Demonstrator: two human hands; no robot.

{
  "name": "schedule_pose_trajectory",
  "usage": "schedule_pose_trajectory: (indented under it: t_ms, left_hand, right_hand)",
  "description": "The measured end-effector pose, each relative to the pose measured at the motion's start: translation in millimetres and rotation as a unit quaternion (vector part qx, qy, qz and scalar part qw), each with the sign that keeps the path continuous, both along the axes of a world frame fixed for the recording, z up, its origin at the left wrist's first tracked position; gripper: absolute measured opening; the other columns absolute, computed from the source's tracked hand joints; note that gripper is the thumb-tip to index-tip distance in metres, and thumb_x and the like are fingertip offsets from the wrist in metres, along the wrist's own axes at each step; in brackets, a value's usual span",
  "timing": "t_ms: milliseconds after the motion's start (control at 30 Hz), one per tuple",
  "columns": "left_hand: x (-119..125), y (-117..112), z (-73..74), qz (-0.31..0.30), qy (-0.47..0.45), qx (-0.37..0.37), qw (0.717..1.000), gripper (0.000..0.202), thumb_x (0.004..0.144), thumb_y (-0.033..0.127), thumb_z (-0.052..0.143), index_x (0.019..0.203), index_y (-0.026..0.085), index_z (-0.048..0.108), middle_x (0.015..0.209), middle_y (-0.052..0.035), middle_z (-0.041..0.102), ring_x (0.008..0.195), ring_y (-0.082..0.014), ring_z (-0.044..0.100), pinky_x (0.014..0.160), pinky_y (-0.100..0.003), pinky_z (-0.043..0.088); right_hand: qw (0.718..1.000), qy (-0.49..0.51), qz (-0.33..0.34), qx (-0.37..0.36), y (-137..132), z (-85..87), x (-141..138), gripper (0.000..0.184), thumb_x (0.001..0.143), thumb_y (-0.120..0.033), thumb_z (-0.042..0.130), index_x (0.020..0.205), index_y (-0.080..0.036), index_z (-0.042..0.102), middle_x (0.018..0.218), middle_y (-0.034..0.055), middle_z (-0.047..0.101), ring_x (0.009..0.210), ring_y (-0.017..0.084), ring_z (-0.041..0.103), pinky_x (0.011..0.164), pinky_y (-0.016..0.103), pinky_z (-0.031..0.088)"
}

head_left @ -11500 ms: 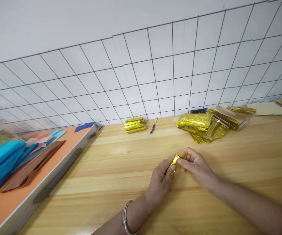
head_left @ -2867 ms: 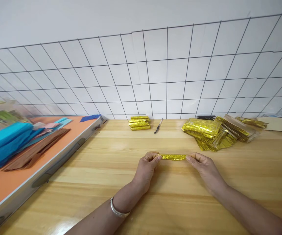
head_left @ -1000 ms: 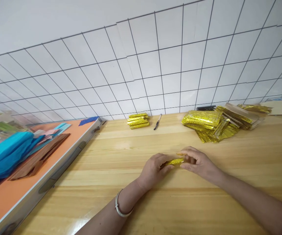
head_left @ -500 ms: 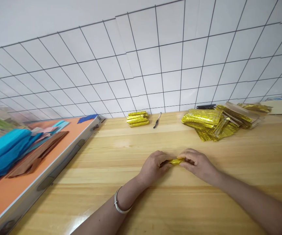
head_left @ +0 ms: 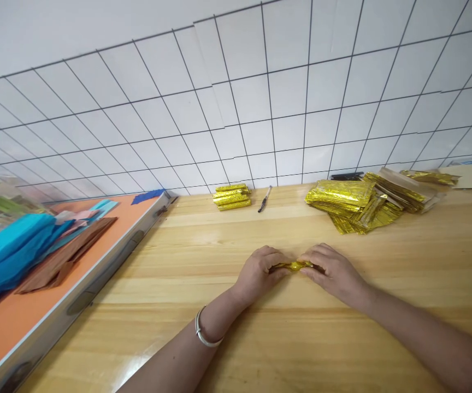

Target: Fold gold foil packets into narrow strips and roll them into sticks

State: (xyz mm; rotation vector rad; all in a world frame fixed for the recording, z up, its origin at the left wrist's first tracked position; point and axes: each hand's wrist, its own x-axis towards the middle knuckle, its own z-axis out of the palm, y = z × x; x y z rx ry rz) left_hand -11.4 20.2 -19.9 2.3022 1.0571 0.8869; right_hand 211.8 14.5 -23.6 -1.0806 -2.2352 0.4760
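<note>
Between my two hands is a small roll of gold foil paper [head_left: 295, 266], lying low over the wooden table. My left hand [head_left: 260, 273] pinches its left end between thumb and fingers. On the other end, my right hand [head_left: 329, 271] is closed in the same way. Only the middle of the roll and slivers near the fingertips show; the rest is covered by my fingers. Farther back, a small stack of gold rolls [head_left: 231, 197] rests near the wall. A loose pile of flat gold foil sheets [head_left: 340, 197] lies to the right.
A pen [head_left: 265, 200] lies between the stack and the pile. On the left, an orange board [head_left: 92, 248] with a raised metal edge carries blue folded paper [head_left: 12, 245] and a brown strip [head_left: 72, 254]. A white tiled wall [head_left: 287, 98] closes off the back.
My fingers have shifted on the gold roll, whose middle now looks narrower and ends show more at the fingertips. Both hands stay close together; the view has moved slightly.
</note>
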Motion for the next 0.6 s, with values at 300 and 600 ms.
schedule_pose_trajectory:
  t_ms: [300, 600]
  left_hand:
    - [1.6, 2.6, -3.7, -0.020, 0.000, 0.041, 0.999, 0.012, 0.082, 0.020, 0.062, 0.093, 0.020, 0.069, 0.085, -0.0043, 0.067, 0.081, -0.0154, 0.059, 0.074, -0.026, 0.047]
    - [-2.7, 3.4, -2.9, -0.014, -0.054, -0.036, 0.998, 0.013, 0.085, 0.022, 0.059, 0.092, 0.019, 0.069, 0.090, -0.0047, 0.067, 0.085, -0.0145, 0.059, 0.079, -0.026, 0.048]
  right_hand:
    - [0.999, -0.021, 0.003, 0.031, -1.9, -0.6, -2.0, 0.013, 0.088, -0.026, 0.054, 0.098, -0.023, 0.063, 0.091, 0.0040, 0.064, 0.090, 0.020, 0.053, 0.080, 0.035, 0.044]
    - [0.999, -0.024, 0.005, 0.029, -2.2, 1.7, -1.0, 0.014, 0.087, -0.025, 0.056, 0.100, -0.023, 0.061, 0.095, 0.0039, 0.064, 0.092, 0.019, 0.053, 0.081, 0.034, 0.044]
